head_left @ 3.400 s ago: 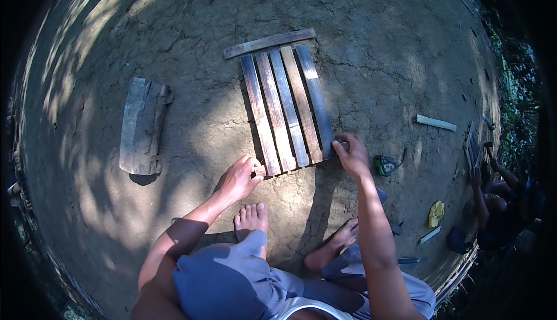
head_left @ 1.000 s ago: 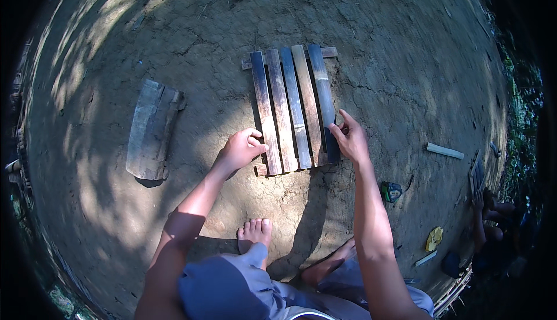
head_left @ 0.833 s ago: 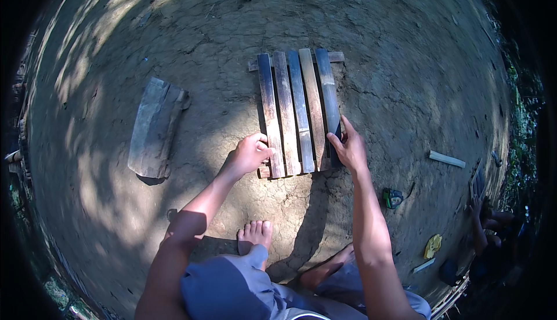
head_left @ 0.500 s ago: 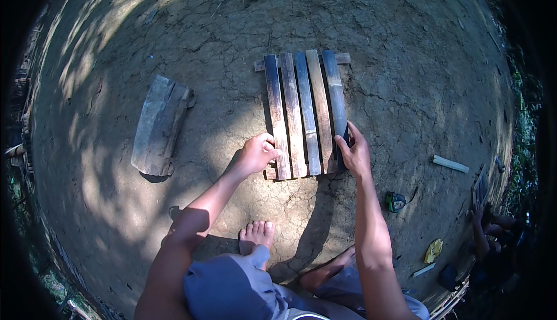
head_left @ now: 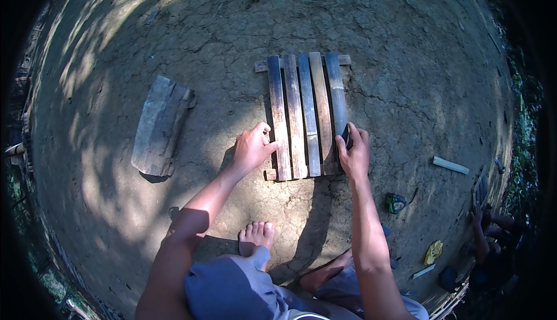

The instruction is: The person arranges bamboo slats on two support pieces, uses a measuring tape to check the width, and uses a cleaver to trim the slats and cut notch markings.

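Note:
Several split-bamboo slats (head_left: 310, 123), dark-stained and side by side with narrow gaps, lie across a far wooden crosspiece (head_left: 261, 66) and a near crosspiece (head_left: 270, 174). My left hand (head_left: 252, 147) is beside the leftmost slat (head_left: 279, 117), its thumb tip at that slat's edge and the index finger apart from the thumb. On the other side, my right hand (head_left: 355, 153) grips the near part of the rightmost slat (head_left: 336, 91) at its outer edge, thumb toward the top face; its fingertips are partly hidden.
A thick weathered wood block (head_left: 159, 125) lies on the cracked earth at left. At right are a pale stick (head_left: 451, 165), a green-and-black tape measure (head_left: 396, 203), a yellow crumpled piece (head_left: 433, 252) and a short pale strip (head_left: 423, 271). Another person (head_left: 493, 250) is at the far right edge.
My left hand has shifted slightly away from me, and its thumb and index finger have spread apart. The slats' far ends have moved slightly right and nearer; my right hand keeps its grip.

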A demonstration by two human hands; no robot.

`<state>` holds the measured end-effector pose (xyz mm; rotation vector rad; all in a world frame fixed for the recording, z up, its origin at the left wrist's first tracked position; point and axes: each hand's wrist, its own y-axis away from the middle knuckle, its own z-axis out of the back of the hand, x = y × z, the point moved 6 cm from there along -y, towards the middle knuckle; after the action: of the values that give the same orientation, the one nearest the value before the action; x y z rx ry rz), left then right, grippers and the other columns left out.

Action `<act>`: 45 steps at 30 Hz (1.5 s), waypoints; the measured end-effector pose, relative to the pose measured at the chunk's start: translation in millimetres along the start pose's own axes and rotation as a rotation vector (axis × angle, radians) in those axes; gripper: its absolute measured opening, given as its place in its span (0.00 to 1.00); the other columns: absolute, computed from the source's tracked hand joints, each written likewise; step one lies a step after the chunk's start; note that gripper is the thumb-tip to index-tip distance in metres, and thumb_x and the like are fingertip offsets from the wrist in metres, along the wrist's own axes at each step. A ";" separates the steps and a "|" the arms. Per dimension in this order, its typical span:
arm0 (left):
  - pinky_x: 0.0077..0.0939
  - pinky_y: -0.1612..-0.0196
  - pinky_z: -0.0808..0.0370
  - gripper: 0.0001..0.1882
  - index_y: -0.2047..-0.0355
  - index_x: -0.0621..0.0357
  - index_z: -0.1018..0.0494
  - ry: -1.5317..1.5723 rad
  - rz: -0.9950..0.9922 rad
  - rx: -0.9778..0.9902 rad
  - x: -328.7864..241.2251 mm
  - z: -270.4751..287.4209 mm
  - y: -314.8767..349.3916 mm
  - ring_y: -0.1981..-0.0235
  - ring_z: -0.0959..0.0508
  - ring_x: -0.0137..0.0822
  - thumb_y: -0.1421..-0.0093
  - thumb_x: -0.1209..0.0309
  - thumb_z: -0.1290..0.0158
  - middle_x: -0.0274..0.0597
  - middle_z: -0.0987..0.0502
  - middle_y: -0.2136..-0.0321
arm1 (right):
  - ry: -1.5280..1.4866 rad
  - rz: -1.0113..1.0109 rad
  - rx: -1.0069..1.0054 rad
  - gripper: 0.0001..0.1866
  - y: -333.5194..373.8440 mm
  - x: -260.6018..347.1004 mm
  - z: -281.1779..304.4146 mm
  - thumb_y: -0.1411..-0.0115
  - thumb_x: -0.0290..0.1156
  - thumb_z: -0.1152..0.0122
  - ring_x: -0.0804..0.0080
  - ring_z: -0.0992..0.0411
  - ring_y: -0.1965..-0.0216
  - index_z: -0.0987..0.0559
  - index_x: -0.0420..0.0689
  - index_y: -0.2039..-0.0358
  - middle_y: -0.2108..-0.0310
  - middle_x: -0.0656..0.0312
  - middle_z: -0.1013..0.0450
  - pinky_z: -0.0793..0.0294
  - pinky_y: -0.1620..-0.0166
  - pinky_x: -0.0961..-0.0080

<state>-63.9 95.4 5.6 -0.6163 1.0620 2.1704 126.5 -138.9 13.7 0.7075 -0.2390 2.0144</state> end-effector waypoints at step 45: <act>0.55 0.27 0.47 0.38 0.30 0.56 0.38 -0.074 -0.576 -0.620 -36.4 -2.7 -53.8 0.28 0.41 0.53 0.33 0.49 0.45 0.57 0.37 0.31 | 0.156 0.190 0.054 0.29 -45.4 4.0 43.3 0.27 0.49 0.52 0.40 0.45 0.28 0.34 0.54 0.29 0.27 0.43 0.44 0.41 0.29 0.48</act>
<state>-0.1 106.4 -0.4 -0.9632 0.1055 1.9471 179.9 -131.0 45.9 0.5747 -0.1656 2.2529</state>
